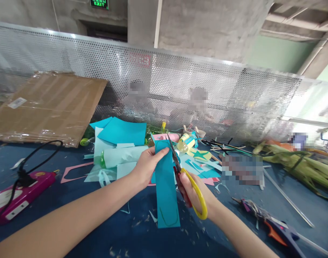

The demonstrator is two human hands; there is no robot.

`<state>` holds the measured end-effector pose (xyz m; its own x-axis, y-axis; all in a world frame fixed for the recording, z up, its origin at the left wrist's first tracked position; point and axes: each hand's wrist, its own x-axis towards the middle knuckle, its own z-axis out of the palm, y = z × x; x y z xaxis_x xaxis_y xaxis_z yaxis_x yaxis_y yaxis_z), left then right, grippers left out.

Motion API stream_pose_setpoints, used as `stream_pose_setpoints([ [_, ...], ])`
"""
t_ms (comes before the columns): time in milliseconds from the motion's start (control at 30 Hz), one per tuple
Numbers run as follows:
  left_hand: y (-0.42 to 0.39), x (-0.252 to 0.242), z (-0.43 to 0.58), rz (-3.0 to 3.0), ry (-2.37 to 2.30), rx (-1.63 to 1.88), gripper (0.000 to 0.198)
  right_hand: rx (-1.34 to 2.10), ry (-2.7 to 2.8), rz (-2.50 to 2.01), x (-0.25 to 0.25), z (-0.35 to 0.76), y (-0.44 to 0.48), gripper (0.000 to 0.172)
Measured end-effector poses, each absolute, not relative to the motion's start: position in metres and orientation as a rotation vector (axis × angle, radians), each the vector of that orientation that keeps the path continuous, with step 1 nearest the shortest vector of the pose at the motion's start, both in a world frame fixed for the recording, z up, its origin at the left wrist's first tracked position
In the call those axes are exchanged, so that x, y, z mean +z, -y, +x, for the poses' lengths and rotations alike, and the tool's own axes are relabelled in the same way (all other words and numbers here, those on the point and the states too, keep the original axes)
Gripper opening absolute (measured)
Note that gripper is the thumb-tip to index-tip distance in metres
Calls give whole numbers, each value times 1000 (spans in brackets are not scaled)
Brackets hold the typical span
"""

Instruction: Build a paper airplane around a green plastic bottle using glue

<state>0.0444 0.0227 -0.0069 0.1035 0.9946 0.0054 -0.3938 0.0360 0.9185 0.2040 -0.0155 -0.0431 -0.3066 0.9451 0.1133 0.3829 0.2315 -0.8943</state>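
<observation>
Between the thumb and fingers of my left hand point(148, 163) is a long strip of blue paper point(166, 190), held upright near its top. Dark curved lines are drawn at both its ends. My right hand point(192, 188) is closed around the scissors point(197, 195), which have one yellow and one red handle loop. Their narrow blades point up and left along the strip's upper right edge; whether they touch the paper I cannot tell. Behind my hands lie blue paper sheets point(123, 132), a pale paper roll point(123, 157) around a green bottle, and a small yellow-wrapped bottle point(185, 142).
On the left stand a magenta power strip point(42, 182) with a black plug and a large cardboard sheet point(51, 107). A glue gun point(271, 222) lies at the right, near clear sticks point(287, 197) and corn husks point(306, 166). A perforated metal screen point(169, 79) closes the back.
</observation>
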Motion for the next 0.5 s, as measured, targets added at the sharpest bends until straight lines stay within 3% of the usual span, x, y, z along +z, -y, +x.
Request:
stream_pose_setpoints([
  [500,-25,0,38,960,-829,1249,23,1046,1807,-1234,-38,205,17,55],
])
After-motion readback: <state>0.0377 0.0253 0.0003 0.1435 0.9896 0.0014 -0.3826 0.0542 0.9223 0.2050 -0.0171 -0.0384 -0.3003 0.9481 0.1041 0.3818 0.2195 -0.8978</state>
